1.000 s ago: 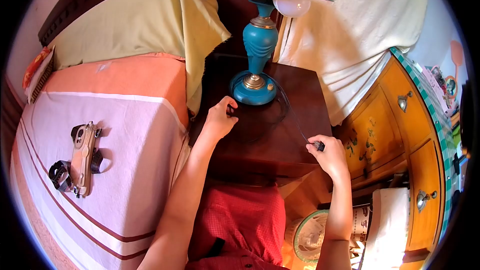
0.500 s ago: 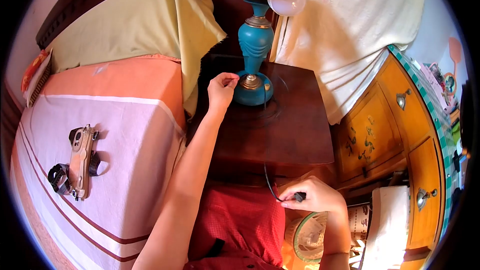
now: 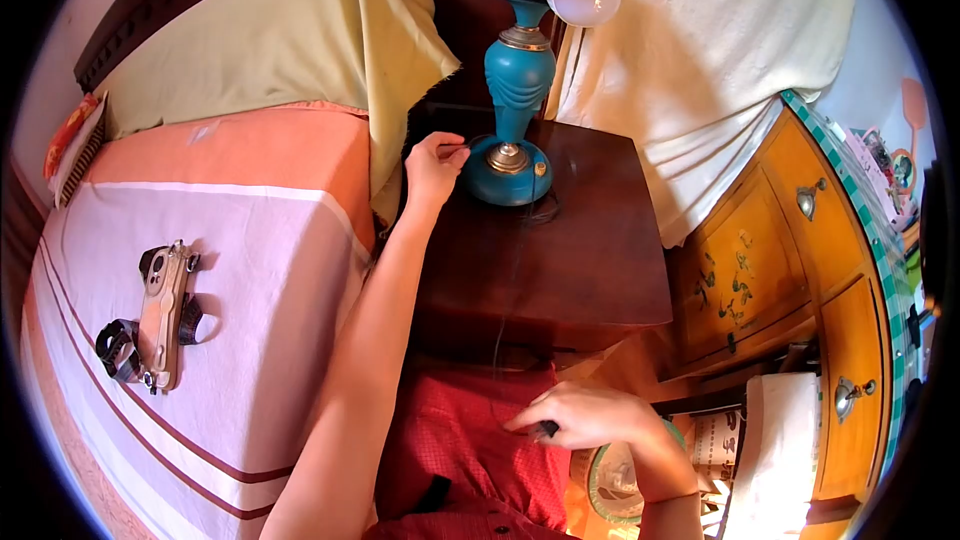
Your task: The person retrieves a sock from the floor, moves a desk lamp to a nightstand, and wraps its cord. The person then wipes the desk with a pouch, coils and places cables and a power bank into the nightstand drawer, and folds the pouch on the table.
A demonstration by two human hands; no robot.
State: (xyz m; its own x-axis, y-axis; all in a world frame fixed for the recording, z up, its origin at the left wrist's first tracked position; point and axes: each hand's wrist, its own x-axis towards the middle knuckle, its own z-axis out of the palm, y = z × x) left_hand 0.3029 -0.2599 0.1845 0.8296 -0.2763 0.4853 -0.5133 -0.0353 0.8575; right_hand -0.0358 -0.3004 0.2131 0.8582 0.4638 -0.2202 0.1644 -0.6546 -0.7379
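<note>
On the nightstand point(image 3: 590, 250) stands a blue table lamp point(image 3: 519, 80) with a round base and a blue shade. My left hand point(image 3: 432, 175) is at the left side of the lamp base, fingers pinched; what lies between them is too small to make out. Lower down, over the red clothing on my lap, my right hand point(image 3: 595, 414) is closed around a black plug point(image 3: 547, 428), partly hidden by the fingers. A thin dark power cord point(image 3: 507, 310) runs from the lamp base over the nightstand's front edge towards this hand.
Left is a bed point(image 3: 240, 270) with a phone in a strapped mount point(image 3: 167, 315) lying on it. At right stand a wooden cabinet point(image 3: 770, 230) and, below, a round bin point(image 3: 612, 490). A white curtain point(image 3: 700, 70) hangs behind the lamp.
My right hand has moved left with the plug, over my lap. The cord's loops on the nightstand have drawn in near the lamp base. My left hand stays beside the base.
</note>
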